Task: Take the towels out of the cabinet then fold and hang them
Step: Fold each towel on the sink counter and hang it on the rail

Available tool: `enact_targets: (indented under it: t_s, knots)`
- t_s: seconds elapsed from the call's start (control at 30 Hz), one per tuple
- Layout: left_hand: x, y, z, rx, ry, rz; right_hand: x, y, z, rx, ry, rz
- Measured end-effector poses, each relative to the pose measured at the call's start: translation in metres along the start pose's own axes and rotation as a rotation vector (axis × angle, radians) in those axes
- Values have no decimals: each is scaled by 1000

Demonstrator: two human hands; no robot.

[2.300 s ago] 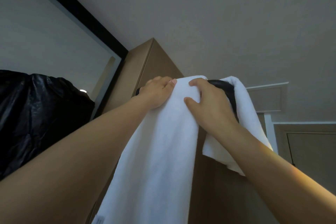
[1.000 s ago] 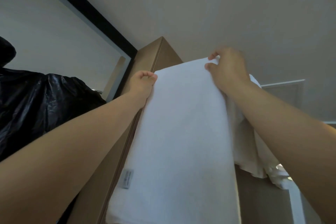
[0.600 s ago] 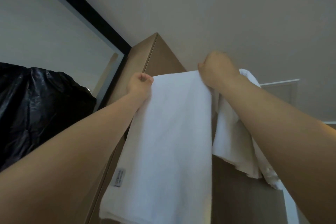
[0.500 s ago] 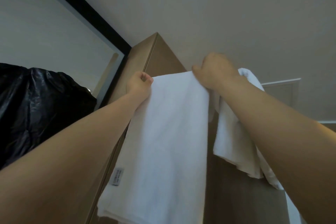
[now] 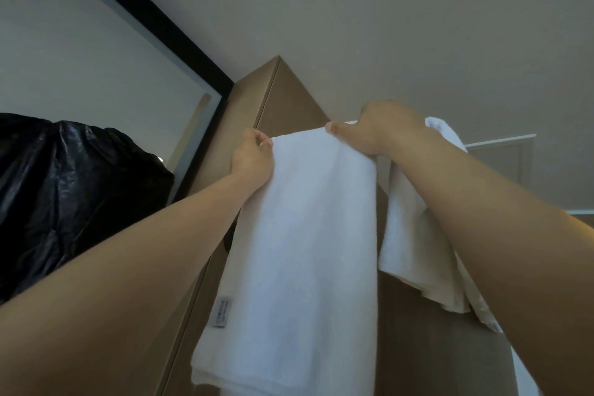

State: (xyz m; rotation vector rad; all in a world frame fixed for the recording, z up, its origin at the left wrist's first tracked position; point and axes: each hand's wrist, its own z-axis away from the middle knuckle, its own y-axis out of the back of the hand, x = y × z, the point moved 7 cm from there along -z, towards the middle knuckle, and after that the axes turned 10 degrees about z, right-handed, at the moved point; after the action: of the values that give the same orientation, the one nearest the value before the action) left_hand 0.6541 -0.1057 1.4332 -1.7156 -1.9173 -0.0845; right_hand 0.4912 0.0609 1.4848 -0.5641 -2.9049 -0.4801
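Hanging item: towel [image 5: 305,235], white terry, folded lengthwise into a long doubled band and held high in front of the cabinet [image 5: 289,100]. Its top edge runs level across the centre of the view and its length falls toward 6 o'clock. A label [image 5: 222,312] sits on the side edge at 7 o'clock. Whether the top edge already lies over a rail cannot be told. Left hand [image 5: 254,157]: at the 9 o'clock end of the top edge, grip narrow, thumb and curled fingers pinching the corner. Right hand [image 5: 379,135]: at the 3 o'clock end, grip closed over that corner, thumb along the front of the cloth. Second towel [image 5: 414,235]: white, draped just beside at 3 o'clock, partly behind the right forearm, its support hidden. Bag [image 5: 64,186]: black, glossy, at 9 o'clock, well apart. Handling, as judged: light, soft and limp, with no stiffness of its own. The pile is neither slippery nor fragile, but the layers are likely to slide apart and sag mid-span unless the top edge is drawn taut. Best hold: both top corners, all layers pinched together, as here. A single-corner hold would probably let the fold fall open.
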Motion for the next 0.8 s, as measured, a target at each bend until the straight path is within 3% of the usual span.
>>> enact_targets:
  t_s: [0.2, 0.27, 0.33, 0.4, 0.47, 0.63, 0.73, 0.8]
  knots:
    - [-7, 6, 20, -11, -36, 34, -2, 1, 2, 48, -13, 56]
    - [-24, 4, 31, -81, 154, 83, -2, 1, 2, 55, -12, 71]
    - [-47, -5, 50, -266, 494, 291, -2, 0, 4, 56, -21, 74]
    - [-55, -8, 61, -344, 648, 478, -2, 0, 6, 78, -36, 84]
    - [-57, -5, 61, -334, 637, 522, -2, 1, 7, 110, -55, 103]
    - [-53, 7, 55, -236, 486, 362, -6, 2, 14, 120, -48, 95]
    - [-50, 11, 53, -213, 421, 329, -4, 8, 28, 144, -47, -61]
    - [-48, 11, 52, -199, 392, 320, 0, 17, 49, 258, -55, -235]
